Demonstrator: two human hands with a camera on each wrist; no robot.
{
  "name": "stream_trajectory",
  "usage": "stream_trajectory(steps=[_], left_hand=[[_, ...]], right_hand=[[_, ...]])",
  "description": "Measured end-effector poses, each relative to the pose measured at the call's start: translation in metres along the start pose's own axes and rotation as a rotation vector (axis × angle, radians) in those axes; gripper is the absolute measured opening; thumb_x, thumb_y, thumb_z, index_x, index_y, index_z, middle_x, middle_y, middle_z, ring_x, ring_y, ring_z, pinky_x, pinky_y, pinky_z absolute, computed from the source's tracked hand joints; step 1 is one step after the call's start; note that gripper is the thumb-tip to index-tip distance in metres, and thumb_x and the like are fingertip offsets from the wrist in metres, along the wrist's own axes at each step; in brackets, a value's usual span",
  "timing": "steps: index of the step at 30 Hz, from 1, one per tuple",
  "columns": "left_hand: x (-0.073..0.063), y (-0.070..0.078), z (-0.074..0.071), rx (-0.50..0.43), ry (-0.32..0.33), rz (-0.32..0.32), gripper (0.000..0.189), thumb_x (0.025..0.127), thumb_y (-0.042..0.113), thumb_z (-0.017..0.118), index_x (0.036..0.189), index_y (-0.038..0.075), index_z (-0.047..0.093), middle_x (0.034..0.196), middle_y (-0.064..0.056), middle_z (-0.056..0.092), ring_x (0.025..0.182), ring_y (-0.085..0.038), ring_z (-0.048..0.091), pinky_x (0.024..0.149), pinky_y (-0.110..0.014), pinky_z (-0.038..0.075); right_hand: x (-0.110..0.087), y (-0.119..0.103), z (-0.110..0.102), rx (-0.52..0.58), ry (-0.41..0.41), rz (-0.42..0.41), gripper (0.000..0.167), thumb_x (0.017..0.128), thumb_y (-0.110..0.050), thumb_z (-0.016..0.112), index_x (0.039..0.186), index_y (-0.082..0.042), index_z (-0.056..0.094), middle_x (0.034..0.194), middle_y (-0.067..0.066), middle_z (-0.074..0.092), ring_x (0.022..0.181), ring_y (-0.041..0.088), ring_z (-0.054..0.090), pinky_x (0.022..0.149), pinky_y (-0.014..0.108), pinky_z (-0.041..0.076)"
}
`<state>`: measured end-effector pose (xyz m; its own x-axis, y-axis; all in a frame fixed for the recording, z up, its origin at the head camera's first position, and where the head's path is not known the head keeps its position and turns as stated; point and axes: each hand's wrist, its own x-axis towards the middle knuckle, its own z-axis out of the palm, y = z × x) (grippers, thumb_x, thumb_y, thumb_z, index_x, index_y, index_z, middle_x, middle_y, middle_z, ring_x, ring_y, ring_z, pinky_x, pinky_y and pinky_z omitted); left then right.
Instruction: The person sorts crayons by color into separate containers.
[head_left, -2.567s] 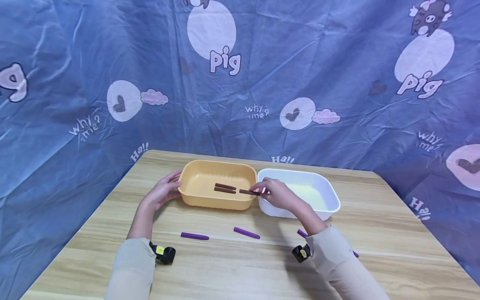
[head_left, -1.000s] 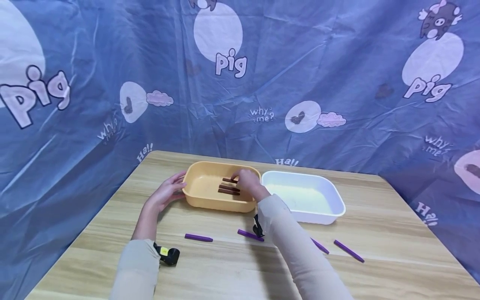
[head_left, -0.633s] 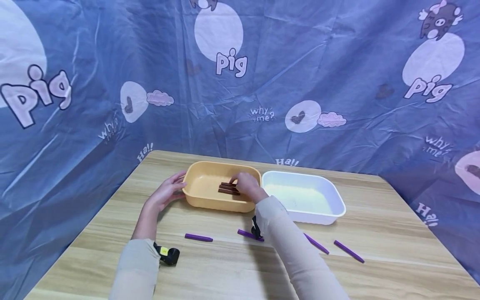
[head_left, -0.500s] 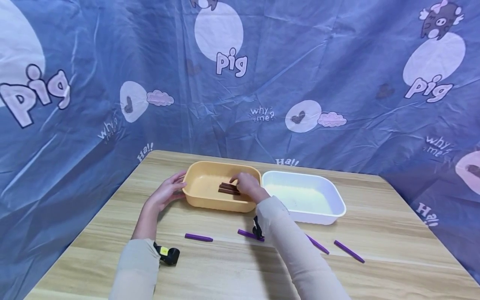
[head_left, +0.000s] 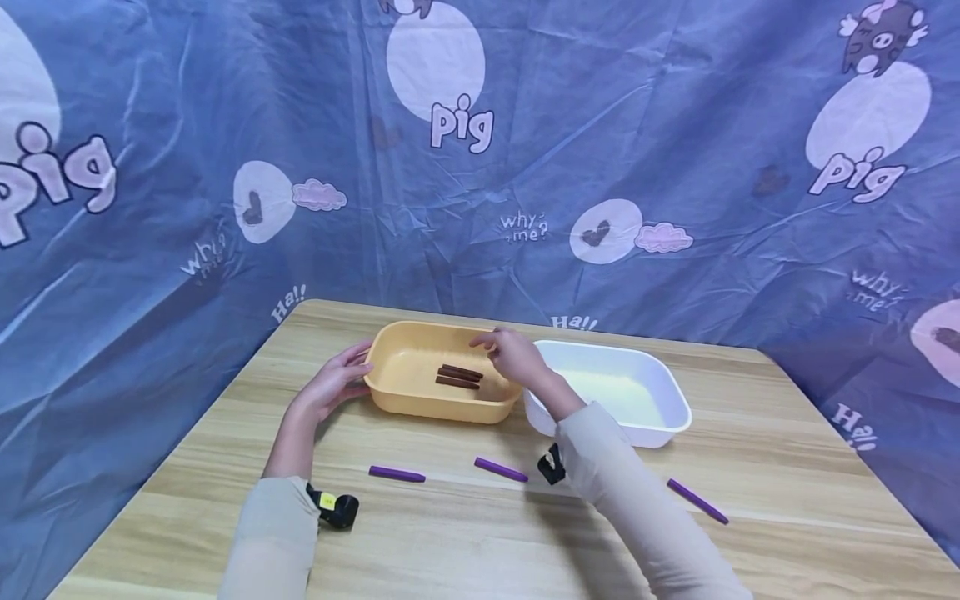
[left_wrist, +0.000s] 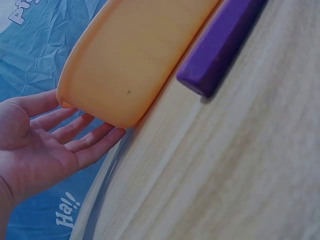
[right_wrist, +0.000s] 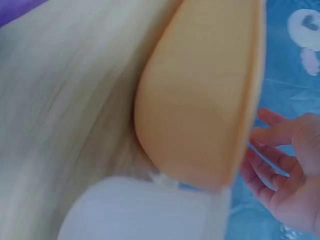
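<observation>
An orange-yellow plastic basin [head_left: 442,408] stands on the table with three brown crayons [head_left: 457,383] lying side by side inside. My left hand [left_wrist: 45,140] is at its left end, thumb at the rim and relaxed fingers touching the outer wall. Over the basin's right end is my right hand [head_left: 516,358], fingers loosely bent, holding nothing. In the right wrist view the right hand [right_wrist: 287,170] shows beyond the basin's rim [right_wrist: 250,90].
A white basin [head_left: 652,417] stands directly right of the orange one. Purple crayons lie in front: one at left [head_left: 397,474], one in the middle [head_left: 501,469], one at right [head_left: 697,501]. A patterned blue cloth [head_left: 337,125] hangs behind the table [head_left: 420,542].
My right hand has put a third brown crayon beside the other two in the orange basin, let go, and lifted back to the right. My left hand stays at the basin.
</observation>
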<state>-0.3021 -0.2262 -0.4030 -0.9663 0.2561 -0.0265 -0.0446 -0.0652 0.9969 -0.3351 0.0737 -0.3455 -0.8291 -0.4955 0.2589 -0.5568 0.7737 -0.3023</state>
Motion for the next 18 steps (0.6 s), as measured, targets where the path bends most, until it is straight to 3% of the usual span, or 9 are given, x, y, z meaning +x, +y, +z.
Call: stream_trajectory(steps=[8,13,18], left_hand=[[0.001,0.001,0.000,0.020,0.007,0.002,0.059,0.095,0.002,0.041,0.145,-0.003,0.010,0.146,-0.026,0.016,0.127,-0.042,0.027,0.097,-0.048,0.035],[-0.002,0.008,0.000,0.097,0.089,0.024,0.064,0.093,0.006,0.050,0.144,-0.003,0.013,0.146,-0.024,0.020,0.125,-0.039,0.033,0.099,-0.043,0.035],[-0.007,0.026,0.006,0.236,0.216,0.112,0.062,0.090,0.007,0.056,0.141,-0.005,0.023,0.142,-0.025,0.029,0.127,-0.038,0.031,0.103,-0.045,0.028]], right_hand=[[-0.041,0.014,-0.030,0.095,0.130,-0.051,0.040,0.076,0.014,0.056,0.108,-0.007,0.068,0.097,0.012,0.063,0.083,0.024,0.061,0.069,0.036,0.051],[-0.070,0.032,-0.048,0.129,0.201,-0.058,0.033,0.078,0.012,0.059,0.107,-0.003,0.068,0.095,0.014,0.062,0.082,0.027,0.061,0.072,0.043,0.051],[-0.099,0.052,-0.063,0.137,0.249,-0.014,0.032,0.078,0.013,0.060,0.106,-0.001,0.067,0.094,0.016,0.061,0.079,0.029,0.062,0.069,0.044,0.051]])
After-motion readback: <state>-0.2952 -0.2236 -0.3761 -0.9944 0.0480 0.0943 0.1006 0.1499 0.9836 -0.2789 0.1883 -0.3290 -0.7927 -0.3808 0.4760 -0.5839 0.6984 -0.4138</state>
